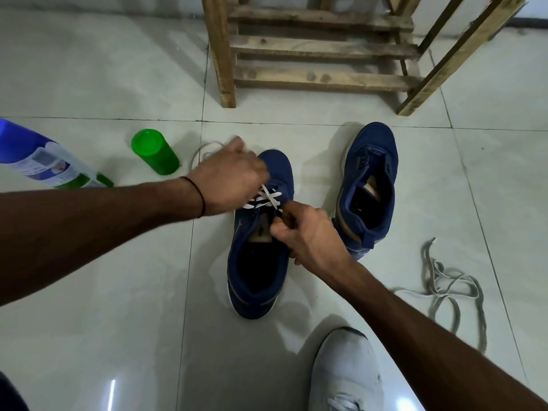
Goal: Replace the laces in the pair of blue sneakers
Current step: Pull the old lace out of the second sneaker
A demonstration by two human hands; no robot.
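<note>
Left hand (231,176) grips white lace (267,200); bottle (38,155) label unreadable.

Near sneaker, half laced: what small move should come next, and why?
Probably thread the white lace through the next right-side eyelet: it crosses only the front eyelets of the near sneaker, the right hand pinches at that row, and the left hand holds slack.

Floor (118,292): glossy smooth tile, reflective
Rack (320,48), 12 o'clock: bare rough wood
Sneaker at centre (275,170), sneaker at 2 o'clock (373,149): matt blue cloth
White lace (267,198): flat woven cloth, matt
Grey laces (444,286), 4 o'clock: flat cloth, dull
Cap (154,155), 10 o'clock: glossy translucent green plastic
Bottle (26,149), 9 o'clock: glossy blue plastic, paper-like label
Shoe (347,366), 6 o'clock: matt grey cloth
</note>
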